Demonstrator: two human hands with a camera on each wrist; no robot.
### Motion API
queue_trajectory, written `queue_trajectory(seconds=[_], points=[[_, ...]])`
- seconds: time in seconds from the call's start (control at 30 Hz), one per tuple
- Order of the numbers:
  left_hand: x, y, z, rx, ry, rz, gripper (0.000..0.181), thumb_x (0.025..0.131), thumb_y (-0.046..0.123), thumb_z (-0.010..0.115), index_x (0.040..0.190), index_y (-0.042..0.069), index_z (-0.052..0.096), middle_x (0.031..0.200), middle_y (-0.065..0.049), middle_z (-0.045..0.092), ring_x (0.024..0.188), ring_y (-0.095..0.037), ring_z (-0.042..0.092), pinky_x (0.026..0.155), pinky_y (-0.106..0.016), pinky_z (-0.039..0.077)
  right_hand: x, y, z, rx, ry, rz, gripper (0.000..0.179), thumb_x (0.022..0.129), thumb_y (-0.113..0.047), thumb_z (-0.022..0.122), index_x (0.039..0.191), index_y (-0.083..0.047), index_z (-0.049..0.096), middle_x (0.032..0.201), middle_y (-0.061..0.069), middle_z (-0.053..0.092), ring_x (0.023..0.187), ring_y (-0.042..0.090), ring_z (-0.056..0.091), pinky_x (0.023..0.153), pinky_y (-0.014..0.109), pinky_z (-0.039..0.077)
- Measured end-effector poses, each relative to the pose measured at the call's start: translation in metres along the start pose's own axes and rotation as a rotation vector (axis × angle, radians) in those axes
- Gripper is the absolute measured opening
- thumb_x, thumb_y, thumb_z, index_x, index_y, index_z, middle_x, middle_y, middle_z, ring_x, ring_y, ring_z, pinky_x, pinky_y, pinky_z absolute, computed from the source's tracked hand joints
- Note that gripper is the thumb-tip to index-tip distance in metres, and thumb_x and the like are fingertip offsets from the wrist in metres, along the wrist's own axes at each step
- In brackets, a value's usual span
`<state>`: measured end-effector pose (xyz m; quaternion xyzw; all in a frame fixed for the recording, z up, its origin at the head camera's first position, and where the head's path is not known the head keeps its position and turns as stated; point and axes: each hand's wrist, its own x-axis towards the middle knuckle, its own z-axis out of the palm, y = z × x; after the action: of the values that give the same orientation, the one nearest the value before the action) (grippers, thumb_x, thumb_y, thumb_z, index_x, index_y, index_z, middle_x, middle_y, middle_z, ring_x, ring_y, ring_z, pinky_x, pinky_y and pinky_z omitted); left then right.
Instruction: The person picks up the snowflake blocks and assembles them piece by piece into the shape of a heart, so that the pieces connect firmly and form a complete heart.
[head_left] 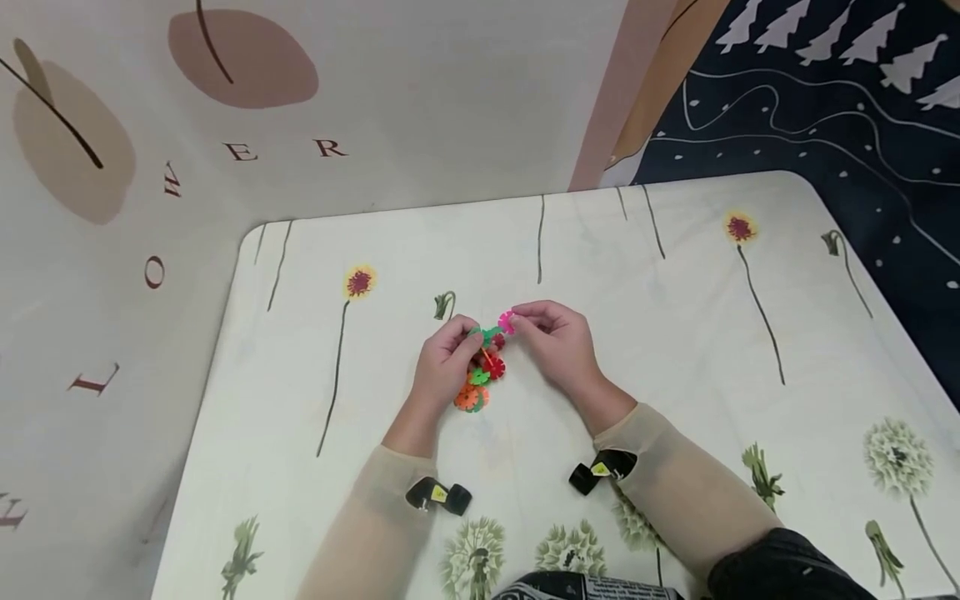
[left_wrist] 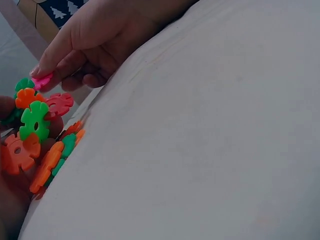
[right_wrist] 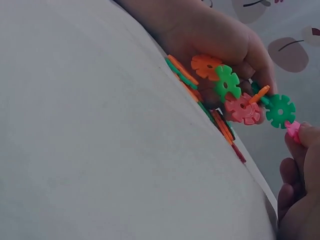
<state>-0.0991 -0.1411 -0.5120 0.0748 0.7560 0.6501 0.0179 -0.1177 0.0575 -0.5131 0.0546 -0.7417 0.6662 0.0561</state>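
1 pink disc (head_left: 506,322), R grip (head_left: 561,346); 1 multicol. disc-chain (right_wrist: 241,108), L grip (head_left: 442,362).

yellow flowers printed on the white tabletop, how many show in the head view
2: one yellow flower beyond and left of the left hand, the other beyond and well right of the right hand. Any under the hands would be hidden.

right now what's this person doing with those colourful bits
Someone's left fingers hold a joined cluster of notched discs in green, orange and red over a white flower-print cover. The right fingers pinch a pink disc against the edge of a green disc; whether it has slotted in is hard to tell. More discs lie on the cover close by.
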Motion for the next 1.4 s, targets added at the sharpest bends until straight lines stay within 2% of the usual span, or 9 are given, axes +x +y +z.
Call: queue_trajectory(seconds=[0.33, 0.5, 0.67, 0.8, 0.9, 1.0, 1.13, 1.27, 1.4], points=[[-0.0026, -0.0013, -0.0035, -0.029, -0.017, -0.004, 0.014, 0.108, 0.009, 0.056, 0.099, 0.002, 0.063, 0.093, -0.019, 0.076, 0.075, -0.021, 0.062, 0.066, -0.025, 0.049, -0.0034, 0.0014, 0.0020, 0.056, -0.039, -0.046, 0.011, 0.095, -0.001, 0.079, 0.105, 0.002, 0.080, 0.093, 0.011, 0.080, 0.080, 0.011, 0.072, 0.071, 0.021, 0.056], [-0.0029, -0.0018, -0.0037, -0.052, -0.016, 0.010, 0.013, 0.108, 0.008, 0.057, 0.099, 0.001, 0.063, 0.096, -0.020, 0.077, 0.078, -0.021, 0.065, 0.067, -0.025, 0.050, -0.0037, 0.0012, 0.0021, 0.075, -0.055, -0.065, 0.015, 0.097, -0.001, 0.077, 0.111, 0.002, 0.080, 0.100, 0.011, 0.080, 0.087, 0.010, 0.072, 0.078, 0.022, 0.057], [-0.0055, -0.0054, -0.0021, -0.103, -0.013, 0.032, 0.007, 0.105, 0.002, 0.056, 0.099, -0.001, 0.059, 0.086, -0.021, 0.071, 0.082, -0.017, 0.070, 0.071, -0.023, 0.052, -0.0075, 0.0034, -0.0002, 0.099, -0.111, -0.146, 0.022, 0.096, 0.006, 0.074, 0.118, 0.006, 0.078, 0.107, 0.018, 0.078, 0.090, 0.011, 0.069, 0.080, 0.021, 0.057], [-0.0063, -0.0073, -0.0005, -0.144, -0.083, 0.074, 0.007, 0.101, 0.001, 0.054, 0.105, -0.004, 0.052, 0.080, -0.020, 0.070, 0.088, -0.022, 0.076, 0.075, -0.022, 0.055, -0.0096, 0.0045, -0.0025, 0.101, -0.121, -0.180, 0.027, 0.095, 0.010, 0.074, 0.121, 0.008, 0.076, 0.104, 0.022, 0.078, 0.086, 0.012, 0.068, 0.076, 0.020, 0.056], [-0.0057, -0.0073, 0.0001, -0.154, -0.145, 0.101, 0.017, 0.102, 0.003, 0.054, 0.116, -0.007, 0.051, 0.086, -0.021, 0.075, 0.091, -0.028, 0.077, 0.083, -0.024, 0.059, -0.0096, 0.0048, -0.0031, 0.112, -0.119, -0.159, 0.028, 0.095, 0.010, 0.074, 0.123, 0.008, 0.074, 0.097, 0.021, 0.077, 0.083, 0.012, 0.068, 0.074, 0.021, 0.055], [-0.0047, -0.0075, 0.0006, -0.144, -0.168, 0.105, 0.020, 0.104, 0.002, 0.055, 0.121, -0.009, 0.056, 0.091, -0.022, 0.075, 0.090, -0.029, 0.075, 0.088, -0.026, 0.060, -0.0086, 0.0058, -0.0023, 0.122, -0.134, -0.147, 0.022, 0.095, 0.009, 0.075, 0.116, 0.007, 0.075, 0.094, 0.020, 0.077, 0.080, 0.013, 0.068, 0.073, 0.021, 0.055], [-0.0029, -0.0077, 0.0013, -0.065, -0.132, 0.113, 0.013, 0.105, 0.001, 0.063, 0.115, -0.007, 0.067, 0.096, -0.018, 0.074, 0.087, -0.022, 0.071, 0.084, -0.024, 0.059, -0.0072, 0.0066, -0.0012, 0.100, -0.168, -0.179, 0.014, 0.094, 0.009, 0.076, 0.106, 0.005, 0.080, 0.098, 0.018, 0.078, 0.080, 0.014, 0.066, 0.070, 0.021, 0.054], [-0.0011, -0.0065, 0.0013, 0.003, -0.060, 0.111, 0.009, 0.104, 0.004, 0.068, 0.110, -0.001, 0.072, 0.100, -0.016, 0.075, 0.088, -0.018, 0.066, 0.082, -0.022, 0.056, -0.0049, 0.0075, -0.0015, 0.035, -0.161, -0.218, 0.016, 0.095, 0.007, 0.076, 0.109, 0.000, 0.081, 0.102, 0.013, 0.076, 0.087, 0.017, 0.063, 0.074, 0.023, 0.053], [-0.0001, -0.0050, 0.0011, -0.007, -0.002, 0.077, 0.009, 0.105, 0.003, 0.065, 0.107, -0.001, 0.073, 0.100, -0.016, 0.075, 0.089, -0.018, 0.066, 0.082, -0.022, 0.056, -0.0012, 0.0072, -0.0007, -0.149, -0.150, -0.249, 0.015, 0.097, 0.000, 0.074, 0.108, -0.006, 0.081, 0.107, 0.005, 0.077, 0.100, 0.020, 0.060, 0.087, 0.031, 0.049]])
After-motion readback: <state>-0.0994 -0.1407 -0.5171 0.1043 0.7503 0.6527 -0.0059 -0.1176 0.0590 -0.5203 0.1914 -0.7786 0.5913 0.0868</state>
